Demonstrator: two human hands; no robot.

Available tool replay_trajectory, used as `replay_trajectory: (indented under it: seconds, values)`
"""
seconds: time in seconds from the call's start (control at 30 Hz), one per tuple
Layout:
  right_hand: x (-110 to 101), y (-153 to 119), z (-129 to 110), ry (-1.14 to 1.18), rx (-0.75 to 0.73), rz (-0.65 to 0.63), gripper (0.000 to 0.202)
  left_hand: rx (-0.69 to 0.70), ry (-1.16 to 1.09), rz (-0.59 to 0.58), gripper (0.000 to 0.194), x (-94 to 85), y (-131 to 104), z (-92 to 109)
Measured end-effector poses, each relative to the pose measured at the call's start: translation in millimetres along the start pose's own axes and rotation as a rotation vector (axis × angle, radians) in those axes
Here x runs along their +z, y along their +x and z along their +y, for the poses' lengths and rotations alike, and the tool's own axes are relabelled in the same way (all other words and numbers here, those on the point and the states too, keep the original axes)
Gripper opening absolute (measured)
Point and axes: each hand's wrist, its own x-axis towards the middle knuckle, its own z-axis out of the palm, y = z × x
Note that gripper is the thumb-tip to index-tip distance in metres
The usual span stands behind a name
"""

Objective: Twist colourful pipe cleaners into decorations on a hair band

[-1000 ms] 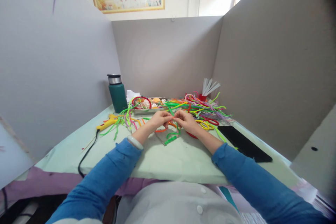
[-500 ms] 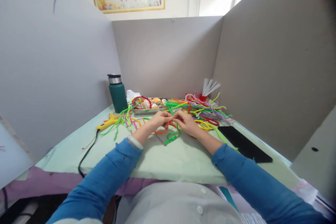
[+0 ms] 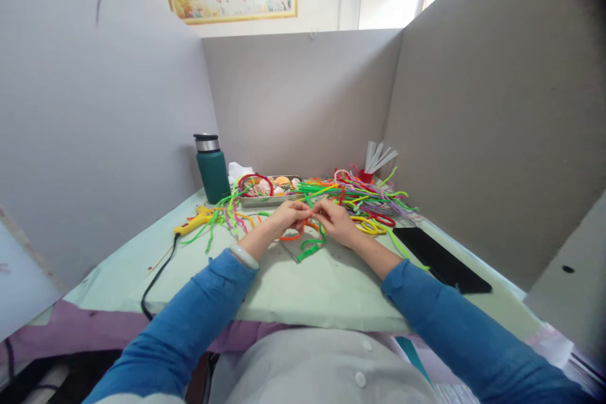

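Over the middle of the table, my left hand (image 3: 290,216) and my right hand (image 3: 334,221) meet fingertip to fingertip, both closed in a pinch. Between them is an orange pipe cleaner (image 3: 292,238), which curves down below the left fingers. A green pipe cleaner (image 3: 310,243) hangs under the right fingers, its lower end wound into a thick coil (image 3: 307,254) around a thin grey stem. The exact spot where the fingertips press is small and partly hidden by the fingers.
Behind my hands lie a metal tray (image 3: 265,201) of shells and a heap of coloured pipe cleaners (image 3: 364,192). A yellow glue gun (image 3: 193,222) and green bottle (image 3: 214,173) stand left; a black flat panel (image 3: 440,259) lies right. White sticks (image 3: 377,156) fill a red cup (image 3: 365,176).
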Motion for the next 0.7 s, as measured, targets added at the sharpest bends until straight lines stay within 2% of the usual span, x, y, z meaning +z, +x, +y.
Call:
replay_trajectory:
  seconds: [0.17,0.33,0.7]
  values:
    - [-0.7,-0.2,-0.4,-0.002,-0.014,-0.019,0.008,-0.023,-0.012,-0.021,0.023,0.3,-1.9,1.1]
    - [0.5,0.8,-0.5,0.079,0.042,0.001,0.011,0.008,0.013,0.025,0.023,1.5,-1.9,2.6]
    - [1.5,-0.8,-1.0,-0.129,0.032,0.015,0.008,-0.009,0.195,0.085,0.026,3.6,-0.6,4.7]
